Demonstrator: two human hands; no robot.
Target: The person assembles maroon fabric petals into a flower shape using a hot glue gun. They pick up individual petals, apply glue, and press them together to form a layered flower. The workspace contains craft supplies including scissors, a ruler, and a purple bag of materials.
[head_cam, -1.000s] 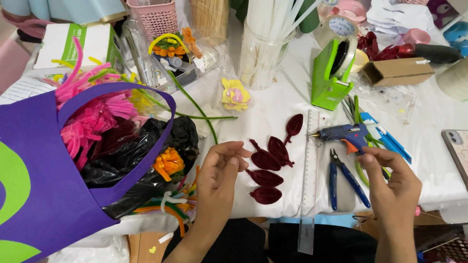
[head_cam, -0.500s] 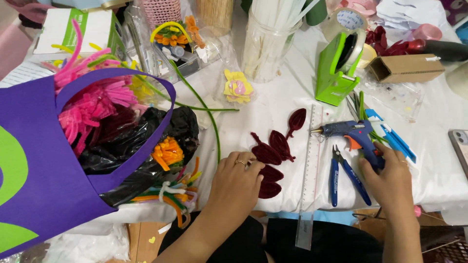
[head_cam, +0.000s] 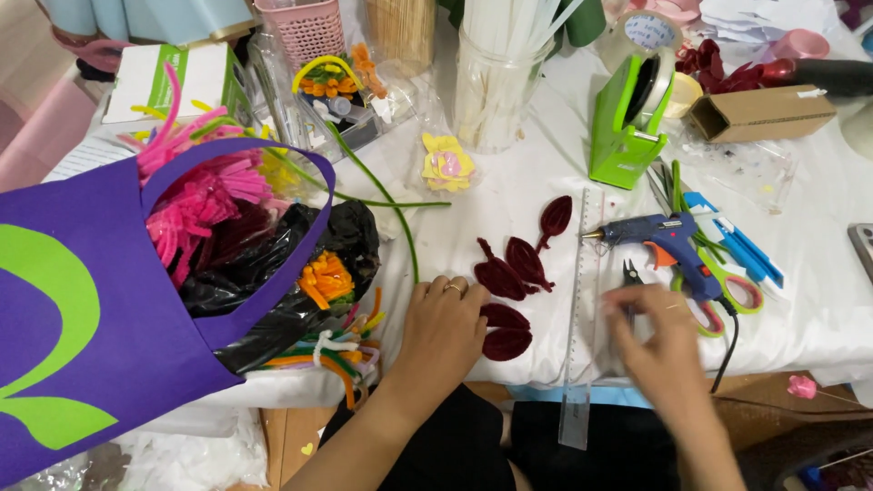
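White cloth covers the busy craft table [head_cam: 800, 300], where dark red fuzzy leaf shapes [head_cam: 509, 273] lie in a small group. The left hand [head_cam: 446, 327] rests flat and open, holding nothing, with its fingers touching the two nearest leaves. The right hand [head_cam: 659, 341] is blurry, spread over the dark pliers [head_cam: 631, 277] just right of the clear ruler [head_cam: 579, 309]; I cannot tell if it holds them.
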